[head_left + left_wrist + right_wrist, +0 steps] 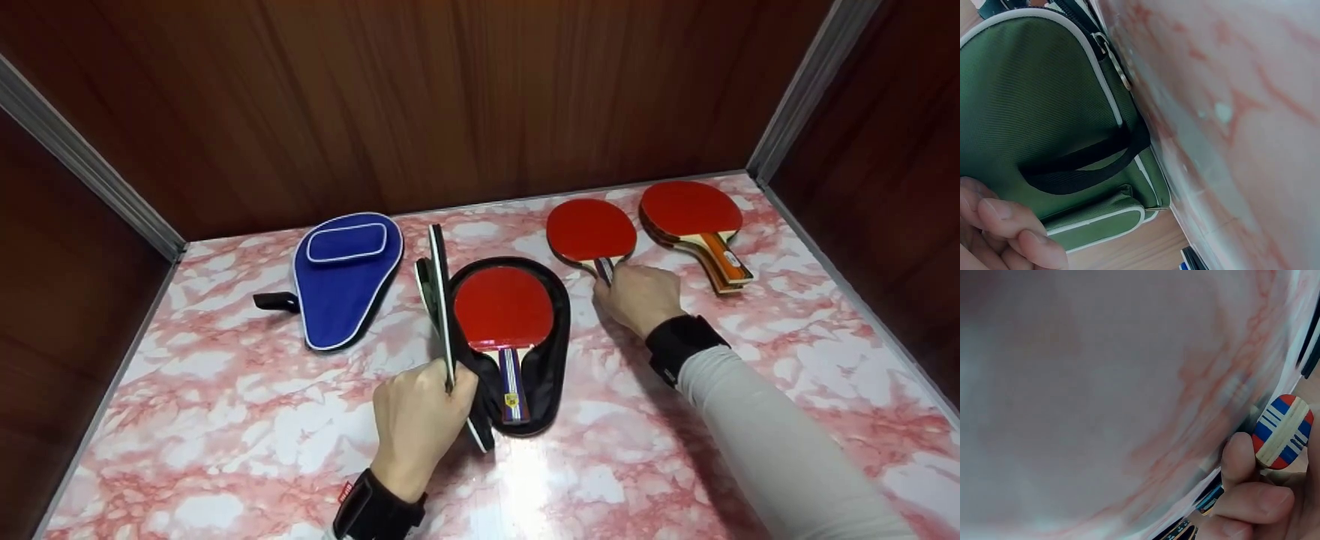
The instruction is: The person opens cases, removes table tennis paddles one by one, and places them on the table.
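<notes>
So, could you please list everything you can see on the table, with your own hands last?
Open paddle case: one, black lining, green outside with white piping, centre of the table, lid held upright.
Paddle in the case: one, red face, striped handle, lying inside the open case.
Closed case: one, blue with white piping, left of the open case.
Loose paddle: one, red face, right of the open case.
Stacked paddles: red face on top, at far right; number unclear.
Table: one, pink-and-white marble pattern.
Left hand: grips the lid edge.
Right hand: grips the loose paddle's handle.
</notes>
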{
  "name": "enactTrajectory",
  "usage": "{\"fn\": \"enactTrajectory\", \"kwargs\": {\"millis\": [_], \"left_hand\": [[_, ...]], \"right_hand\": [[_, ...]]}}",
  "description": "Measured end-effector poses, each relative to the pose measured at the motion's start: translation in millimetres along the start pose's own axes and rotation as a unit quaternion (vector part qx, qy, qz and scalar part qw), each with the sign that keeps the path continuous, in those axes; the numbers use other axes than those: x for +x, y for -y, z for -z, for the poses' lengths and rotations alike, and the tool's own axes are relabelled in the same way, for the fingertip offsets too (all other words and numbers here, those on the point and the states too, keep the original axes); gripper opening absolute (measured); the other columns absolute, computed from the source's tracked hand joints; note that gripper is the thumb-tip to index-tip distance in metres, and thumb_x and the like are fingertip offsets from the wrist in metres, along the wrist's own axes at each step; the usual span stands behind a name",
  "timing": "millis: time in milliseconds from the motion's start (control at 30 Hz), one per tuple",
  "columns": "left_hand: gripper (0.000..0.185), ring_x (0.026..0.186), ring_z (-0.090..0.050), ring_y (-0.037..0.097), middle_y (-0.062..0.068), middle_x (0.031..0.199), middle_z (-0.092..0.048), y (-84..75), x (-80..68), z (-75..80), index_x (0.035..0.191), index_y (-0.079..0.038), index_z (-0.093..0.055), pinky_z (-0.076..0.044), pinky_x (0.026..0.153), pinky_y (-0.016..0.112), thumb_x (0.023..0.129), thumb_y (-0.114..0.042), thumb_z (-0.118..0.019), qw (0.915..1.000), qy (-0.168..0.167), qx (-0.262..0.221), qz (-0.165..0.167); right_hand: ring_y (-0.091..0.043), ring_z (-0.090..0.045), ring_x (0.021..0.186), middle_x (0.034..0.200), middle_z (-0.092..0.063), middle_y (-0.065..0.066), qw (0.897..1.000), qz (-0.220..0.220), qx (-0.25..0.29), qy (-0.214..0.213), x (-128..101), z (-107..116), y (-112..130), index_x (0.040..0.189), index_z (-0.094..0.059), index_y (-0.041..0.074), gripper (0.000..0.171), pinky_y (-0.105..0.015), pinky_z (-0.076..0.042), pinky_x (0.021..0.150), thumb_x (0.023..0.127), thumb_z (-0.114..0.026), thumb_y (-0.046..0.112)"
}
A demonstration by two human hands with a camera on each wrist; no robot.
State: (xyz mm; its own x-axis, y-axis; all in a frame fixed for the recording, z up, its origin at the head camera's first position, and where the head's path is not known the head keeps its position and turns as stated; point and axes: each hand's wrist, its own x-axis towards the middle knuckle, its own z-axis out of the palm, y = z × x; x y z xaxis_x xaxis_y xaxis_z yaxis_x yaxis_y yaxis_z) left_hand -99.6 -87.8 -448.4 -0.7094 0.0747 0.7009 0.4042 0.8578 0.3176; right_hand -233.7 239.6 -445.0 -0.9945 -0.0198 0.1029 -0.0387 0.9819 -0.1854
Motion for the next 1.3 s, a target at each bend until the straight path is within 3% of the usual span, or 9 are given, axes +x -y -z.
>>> {"fn": "enactTrajectory", "kwargs": {"millis": [200, 600, 867, 1000, 1067, 1167, 1300], "left_hand": [[0.043, 0.037, -0.038, 0.022, -0.006, 0.049, -0.034, -0.4, 0.5, 0.1, 0.056, -0.022, -0.039, -0.028, 0.039, 0.039, 0.085, -0.019, -0.07, 1.0, 0.0, -0.004, 0.001], [0.042, 0.038, -0.042, 0.024, -0.005, 0.049, -0.036, -1.0, 0.0, 1.0, 0.056, -0.022, -0.04, -0.029, 0.038, 0.039, 0.086, -0.019, -0.07, 1.0, 0.001, -0.006, 0.005], [0.043, 0.038, -0.037, 0.021, -0.008, 0.051, -0.032, -0.1, -0.2, 1.8, 0.056, -0.023, -0.039, -0.026, 0.039, 0.037, 0.086, -0.018, -0.069, 0.9998, 0.011, -0.008, 0.013], [0.044, 0.038, -0.037, 0.021, -0.008, 0.051, -0.031, -0.1, -0.3, 0.9, 0.056, -0.022, -0.039, -0.026, 0.04, 0.037, 0.086, -0.018, -0.07, 0.9998, 0.012, -0.009, 0.013], [0.044, 0.039, -0.036, 0.021, -0.009, 0.051, -0.031, 0.0, -0.1, 0.6, 0.056, -0.022, -0.038, -0.026, 0.04, 0.037, 0.087, -0.019, -0.07, 0.9998, 0.012, -0.01, 0.013], [0.044, 0.039, -0.036, 0.021, -0.009, 0.051, -0.031, -0.1, 0.3, 0.5, 0.056, -0.022, -0.038, -0.026, 0.04, 0.037, 0.086, -0.019, -0.07, 0.9998, 0.013, -0.01, 0.011], [0.044, 0.038, -0.037, 0.021, -0.008, 0.051, -0.032, -0.3, 0.9, 0.9, 0.055, -0.023, -0.039, -0.026, 0.04, 0.038, 0.086, -0.02, -0.07, 0.9998, 0.015, -0.008, 0.008]], "right_hand": [[-0.05, -0.072, 0.08, 0.081, -0.072, -0.026, 1.0, -0.006, -0.003, 0.002, -1.0, 1.2, 2.5, 0.086, -0.061, -0.002, 0.043, -0.068, -0.054, 0.072, 0.105, -0.057, 0.036], [-0.054, -0.072, 0.083, 0.085, -0.073, -0.029, 1.0, -0.018, -0.001, -0.008, -3.5, 1.4, 7.3, 0.096, -0.064, -0.006, 0.045, -0.069, -0.055, 0.073, 0.106, -0.056, 0.036], [-0.053, -0.072, 0.093, 0.089, -0.071, -0.023, 0.998, -0.028, 0.034, 0.052, -3.7, 6.3, -0.5, 0.095, -0.061, 0.002, 0.054, -0.065, -0.054, 0.082, 0.11, -0.054, 0.053], [-0.053, -0.071, 0.097, 0.092, -0.07, -0.022, 0.996, -0.03, 0.04, 0.07, -10.0, 9.9, -3.5, 0.104, -0.062, 0.001, 0.062, -0.063, -0.053, 0.084, 0.11, -0.05, 0.062], [-0.05, -0.071, 0.091, 0.086, -0.068, -0.02, 0.998, -0.02, 0.036, 0.052, -16.5, 10.8, -4.1, 0.105, -0.062, 0.001, 0.063, -0.061, -0.053, 0.08, 0.11, -0.052, 0.063], [-0.049, -0.069, 0.08, 0.084, -0.065, -0.02, 0.999, 0.018, 0.012, -0.032, -29.2, 10.5, -4.0, 0.104, -0.063, -0.002, 0.059, -0.061, -0.054, 0.071, 0.11, -0.06, 0.057], [-0.05, -0.068, 0.077, 0.094, -0.065, -0.024, 0.985, 0.077, -0.011, -0.154, -46.3, 12.7, 4.2, 0.112, -0.066, -0.007, 0.054, -0.063, -0.055, 0.068, 0.107, -0.07, 0.046]]}}
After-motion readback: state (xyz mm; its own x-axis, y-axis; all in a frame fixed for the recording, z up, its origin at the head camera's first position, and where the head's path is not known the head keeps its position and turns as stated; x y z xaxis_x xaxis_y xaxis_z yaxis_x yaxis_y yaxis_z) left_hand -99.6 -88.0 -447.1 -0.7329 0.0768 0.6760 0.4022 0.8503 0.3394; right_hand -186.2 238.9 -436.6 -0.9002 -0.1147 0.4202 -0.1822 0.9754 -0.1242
